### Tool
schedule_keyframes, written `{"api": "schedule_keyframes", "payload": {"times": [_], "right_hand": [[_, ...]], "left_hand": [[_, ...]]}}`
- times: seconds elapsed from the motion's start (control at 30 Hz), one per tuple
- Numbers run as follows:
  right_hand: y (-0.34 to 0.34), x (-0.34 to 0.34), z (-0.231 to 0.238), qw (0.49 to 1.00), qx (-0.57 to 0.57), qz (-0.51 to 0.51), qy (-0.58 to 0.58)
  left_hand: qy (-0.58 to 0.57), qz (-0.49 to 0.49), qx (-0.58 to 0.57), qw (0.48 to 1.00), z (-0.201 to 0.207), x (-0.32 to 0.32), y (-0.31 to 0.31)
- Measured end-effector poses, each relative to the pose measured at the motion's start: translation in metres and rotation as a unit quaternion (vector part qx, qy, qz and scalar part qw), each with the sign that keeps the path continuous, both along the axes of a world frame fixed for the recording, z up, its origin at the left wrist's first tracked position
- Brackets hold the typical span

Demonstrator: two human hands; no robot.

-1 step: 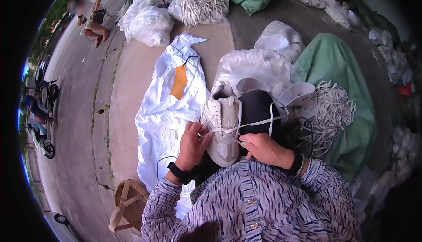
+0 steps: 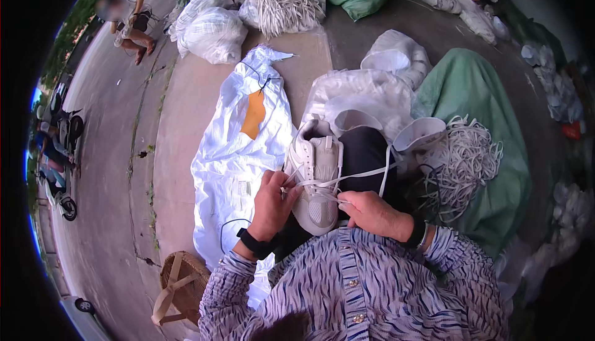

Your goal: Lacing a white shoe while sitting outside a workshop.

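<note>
An off-white sneaker rests on my lap, its toe toward me and its opening away. White shoelace runs across its lower eyelets, and a long loose end trails over my dark trouser knee on the right. Against the shoe's left side, my left hand pinches the lace between thumb and fingers. My right hand is closed on the lace by the shoe's right side, thumb pressed on the forefinger.
A tangle of white laces lies on a green sack at the right. Clear plastic bags of white pieces sit ahead. White sheeting with an orange patch covers ground at the left, near a wicker stool. A person sits far left.
Both hands stay at the shoe with the lace pinched. The loose lace end over my knee has shifted slightly; otherwise the view has hardly moved.
</note>
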State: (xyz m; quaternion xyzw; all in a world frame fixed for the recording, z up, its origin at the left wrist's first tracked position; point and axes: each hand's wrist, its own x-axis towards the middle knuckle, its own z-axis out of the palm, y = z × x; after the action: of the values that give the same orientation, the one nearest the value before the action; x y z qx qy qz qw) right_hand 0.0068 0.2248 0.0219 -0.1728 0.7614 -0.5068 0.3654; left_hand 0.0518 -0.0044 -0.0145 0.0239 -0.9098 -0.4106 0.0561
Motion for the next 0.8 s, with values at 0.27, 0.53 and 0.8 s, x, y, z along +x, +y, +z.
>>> {"api": "schedule_keyframes", "payload": {"times": [0.27,0.53,0.8], "right_hand": [[0.023,-0.012,-0.004,0.942,0.05,0.057,0.327],[0.022,-0.019,0.004,0.914,-0.006,0.062,0.4],[-0.002,-0.022,-0.013,0.935,-0.033,0.014,0.354]], "left_hand": [[-0.029,0.0,-0.001,1.0,0.006,0.001,0.0],[-0.135,-0.019,0.318,0.938,0.021,-0.013,-0.013],[0.098,0.152,0.557,0.81,0.063,-0.04,-0.087]]}}
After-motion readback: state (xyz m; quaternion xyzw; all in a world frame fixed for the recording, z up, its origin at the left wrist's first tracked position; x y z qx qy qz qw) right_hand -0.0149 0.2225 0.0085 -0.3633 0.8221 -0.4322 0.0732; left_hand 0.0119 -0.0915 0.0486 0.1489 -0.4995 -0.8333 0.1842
